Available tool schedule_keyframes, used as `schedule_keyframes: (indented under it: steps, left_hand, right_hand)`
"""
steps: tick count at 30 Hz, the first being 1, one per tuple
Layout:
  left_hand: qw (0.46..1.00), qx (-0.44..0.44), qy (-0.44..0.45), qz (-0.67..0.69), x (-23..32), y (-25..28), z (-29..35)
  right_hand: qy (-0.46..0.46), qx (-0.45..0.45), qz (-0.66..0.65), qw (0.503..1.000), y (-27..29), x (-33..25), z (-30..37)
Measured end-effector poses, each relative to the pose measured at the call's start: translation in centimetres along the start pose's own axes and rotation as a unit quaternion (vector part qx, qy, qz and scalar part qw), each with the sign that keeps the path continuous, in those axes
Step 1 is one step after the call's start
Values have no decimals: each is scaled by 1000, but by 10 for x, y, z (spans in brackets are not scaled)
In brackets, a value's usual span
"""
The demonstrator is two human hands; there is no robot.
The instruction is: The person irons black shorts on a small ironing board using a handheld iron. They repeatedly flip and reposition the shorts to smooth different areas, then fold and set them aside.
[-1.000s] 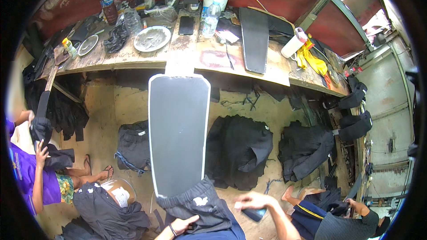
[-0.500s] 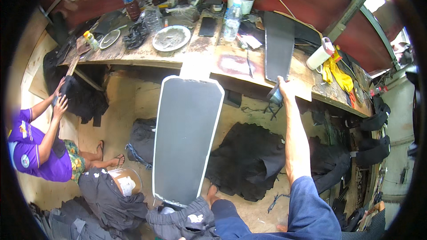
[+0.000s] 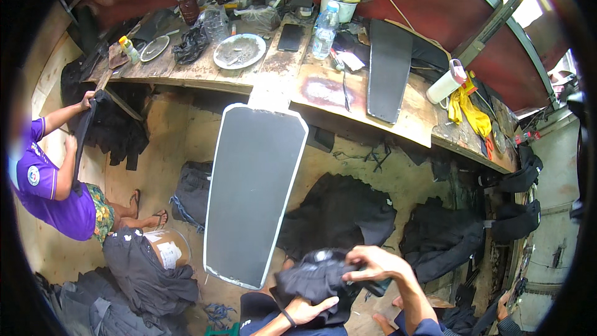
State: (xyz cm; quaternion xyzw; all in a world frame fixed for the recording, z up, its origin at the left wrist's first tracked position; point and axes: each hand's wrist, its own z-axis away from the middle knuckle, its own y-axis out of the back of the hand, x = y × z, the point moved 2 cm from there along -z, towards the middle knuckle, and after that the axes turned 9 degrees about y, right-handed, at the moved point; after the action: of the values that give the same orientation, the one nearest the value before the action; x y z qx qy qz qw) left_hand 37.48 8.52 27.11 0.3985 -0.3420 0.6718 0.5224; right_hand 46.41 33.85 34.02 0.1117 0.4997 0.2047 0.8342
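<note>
Low in front of my body, a black garment [image 3: 308, 280] with a gathered edge is bunched between my two hands. From below, my left hand [image 3: 306, 312], with a dark band on its wrist, grips it with the thumb laid on top. My right hand [image 3: 378, 264] has its fingers bent over the garment's right side; the fingertips are partly hidden. Just ahead and to the left of the hands, a long dark grey board [image 3: 255, 193] with white edges juts from the workbench [image 3: 280, 81]. A second dark board [image 3: 388, 68] lies on the bench.
At left, a person in a purple shirt [image 3: 59, 180] holds black cloth [image 3: 84, 140]. Black garments [image 3: 339, 211] lie on the floor, with more piled at lower left. Bottles, a plate [image 3: 239, 51], a phone [image 3: 290, 37] and a yellow cloth [image 3: 472, 112] are on the bench.
My right hand has left the bench's front edge, where it held a dark object, and come down to the garment. My left hand has come into view, and the garment has moved right.
</note>
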Motion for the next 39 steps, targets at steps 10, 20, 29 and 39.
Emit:
schedule_keyframes:
  steps: [10,20,29,39]
  left_hand:
    - [993,19,-66,91,91,37,-67]
    - [935,349,-61,-14,47,174,25]
    - [848,498,129,-127,-163,385,-4]
    - [781,165,231,-557,-280,479,-220]
  right_hand:
    - [33,452,382,805,224,-103,75]
    - [-183,431,288,835,346,78,-53]
    - [-104,549,275,782,94,109,-125]
    - [-357,230,20,905,-297,107,-68]
